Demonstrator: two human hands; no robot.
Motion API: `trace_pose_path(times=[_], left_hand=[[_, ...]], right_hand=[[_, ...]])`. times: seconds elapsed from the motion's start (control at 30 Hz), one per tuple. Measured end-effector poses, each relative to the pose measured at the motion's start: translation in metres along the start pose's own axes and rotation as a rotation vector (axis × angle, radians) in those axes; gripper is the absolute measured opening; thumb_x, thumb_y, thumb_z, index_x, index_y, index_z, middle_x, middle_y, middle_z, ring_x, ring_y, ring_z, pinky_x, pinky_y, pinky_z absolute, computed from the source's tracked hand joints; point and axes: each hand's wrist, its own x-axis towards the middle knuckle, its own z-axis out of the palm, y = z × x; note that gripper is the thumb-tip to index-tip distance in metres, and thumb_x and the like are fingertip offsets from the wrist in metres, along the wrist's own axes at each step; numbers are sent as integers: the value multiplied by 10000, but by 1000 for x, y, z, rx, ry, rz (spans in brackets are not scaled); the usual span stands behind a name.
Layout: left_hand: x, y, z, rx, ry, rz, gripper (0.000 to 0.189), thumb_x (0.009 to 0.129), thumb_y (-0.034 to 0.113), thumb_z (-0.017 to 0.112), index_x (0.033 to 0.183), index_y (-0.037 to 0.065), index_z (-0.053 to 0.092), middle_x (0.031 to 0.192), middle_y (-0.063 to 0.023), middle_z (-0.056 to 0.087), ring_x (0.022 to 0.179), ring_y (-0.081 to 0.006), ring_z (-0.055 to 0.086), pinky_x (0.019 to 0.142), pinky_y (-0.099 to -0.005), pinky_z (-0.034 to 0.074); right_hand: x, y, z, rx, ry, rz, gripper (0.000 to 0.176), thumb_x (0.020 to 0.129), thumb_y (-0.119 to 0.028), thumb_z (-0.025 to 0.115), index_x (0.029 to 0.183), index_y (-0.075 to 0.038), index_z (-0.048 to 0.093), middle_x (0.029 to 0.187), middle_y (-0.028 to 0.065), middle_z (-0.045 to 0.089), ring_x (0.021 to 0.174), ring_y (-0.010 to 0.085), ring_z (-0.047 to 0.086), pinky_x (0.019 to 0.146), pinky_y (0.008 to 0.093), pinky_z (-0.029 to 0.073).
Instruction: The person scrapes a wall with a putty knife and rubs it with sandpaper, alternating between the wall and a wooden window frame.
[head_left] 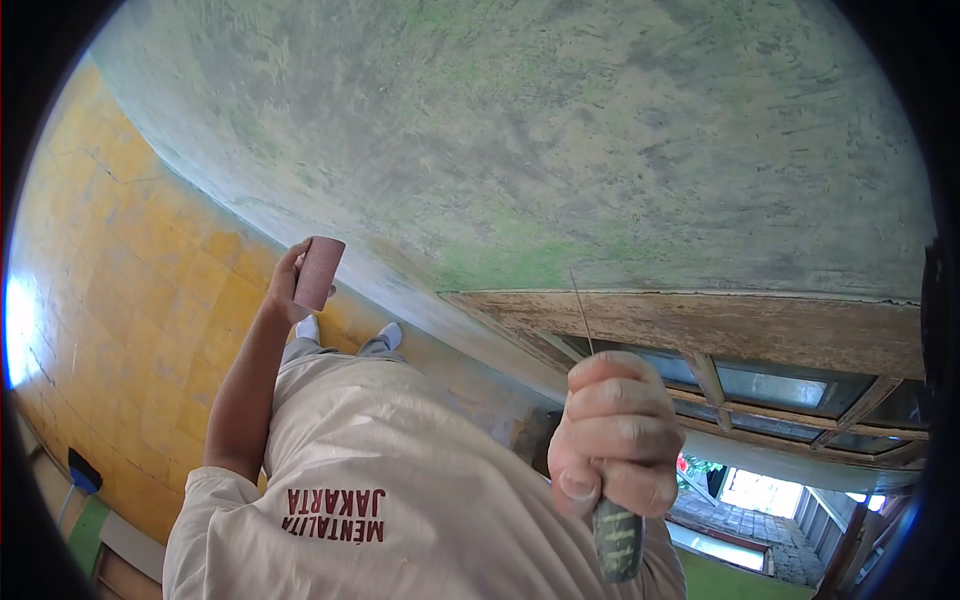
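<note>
My left hand (pixel 287 286) is wrapped round a reddish-brown sheet or block (pixel 320 273) that looks like sandpaper, held low beside the wall. My right hand (pixel 618 430) makes a fist round the dark green patterned handle (pixel 618 545) of a tool. Its thin blade (pixel 583 315), seen edge-on, points up at the wall (pixel 560 150) near the wooden frame. Patchy green, grey and white marks cover that wall. Whether the blade touches the wall, I cannot tell.
A worn wooden window frame (pixel 700 315) with glass panes runs along the wall at the right. Yellow tiles (pixel 130 300) cover the floor at the left, where a dark broom head (pixel 84 470) shows. My feet (pixel 391 334) are below. An opening (pixel 760 492) shows daylight at the lower right.
</note>
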Motion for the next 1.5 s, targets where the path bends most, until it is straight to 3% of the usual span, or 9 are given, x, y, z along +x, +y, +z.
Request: trace_pose_path(times=[0.37, 0.5, 0.63, 0.7, 0.77, 0.97, 1.0, 1.1, 1.5], left_hand=[[-8, 3, -4, -5, 26, -28, 399, 845, 443, 584, 924, 53, 606, 717, -81, 618, 563, -213, 605, 535, -333, 525], [-12, 4, -2, 9, 91, -42, 410, 836, 454, 591, 909, 50, 607, 713, -84, 615, 563, -217, 605, 529, -330, 522], [-12, 3, -4, -8, 102, -30, 415, 833, 455, 596, 894, 45, 606, 709, -81, 611, 563, -218, 600, 525, -330, 516], [-12, 3, -5, -1, 96, -32, 417, 832, 455, 597, 894, 43, 605, 708, -81, 609, 562, -218, 598, 526, -331, 515], [-15, 3, -1, -16, 99, -32, 419, 831, 456, 598, 897, 42, 604, 710, -82, 610, 566, -216, 596, 525, -333, 512], [-15, 4, -8, -15, 119, -35, 417, 832, 450, 597, 911, 41, 601, 716, -87, 613, 569, -217, 598, 526, -335, 512], [-15, 5, -7, -11, 116, -37, 417, 832, 450, 597, 911, 41, 601, 716, -87, 613, 569, -217, 598, 526, -335, 512], [-17, 5, -7, -38, 130, -37, 421, 827, 452, 604, 913, 40, 599, 716, -88, 613, 568, -220, 598, 529, -338, 512], [-15, 7, -15, -10, 67, -9, 403, 844, 437, 584, 921, 42, 605, 718, -97, 620, 579, -228, 609, 533, -343, 518]], right_hand=[[4, 2, 2, 16, 0, -65, 307, 713, 61, 653, 775, -91, 394, 626, 36, 484, 467, 165, 441, 430, 291, 400], [4, 4, 10, -75, 118, 185, 318, 646, 94, 644, 738, -98, 409, 619, 34, 482, 475, 163, 434, 443, 290, 409], [8, -6, 5, 22, 21, -22, 288, 662, 82, 624, 753, -102, 421, 632, 38, 503, 491, 186, 474, 456, 310, 428], [12, -5, 12, -427, 67, 207, 235, 801, -16, 544, 665, -74, 361, 578, 29, 482, 440, 154, 419, 433, 310, 434], [10, 8, 13, -265, 121, 251, 271, 786, -25, 541, 616, -75, 336, 567, 23, 472, 432, 154, 414, 426, 303, 427], [8, 3, 14, -101, 156, -46, 274, 828, -78, 555, 649, -82, 347, 565, 26, 465, 429, 150, 408, 428, 321, 422], [10, 2, 10, -331, 61, 195, 280, 859, -106, 555, 668, -82, 352, 566, 31, 462, 427, 155, 401, 414, 301, 405], [3, 5, 9, -90, 79, 305, 303, 692, 28, 657, 709, -126, 397, 651, 38, 532, 514, 204, 502, 537, 358, 480], [1, -10, 5, -8, -28, -15, 292, 712, 49, 638, 764, -98, 390, 646, 24, 492, 487, 178, 453, 461, 320, 434]])
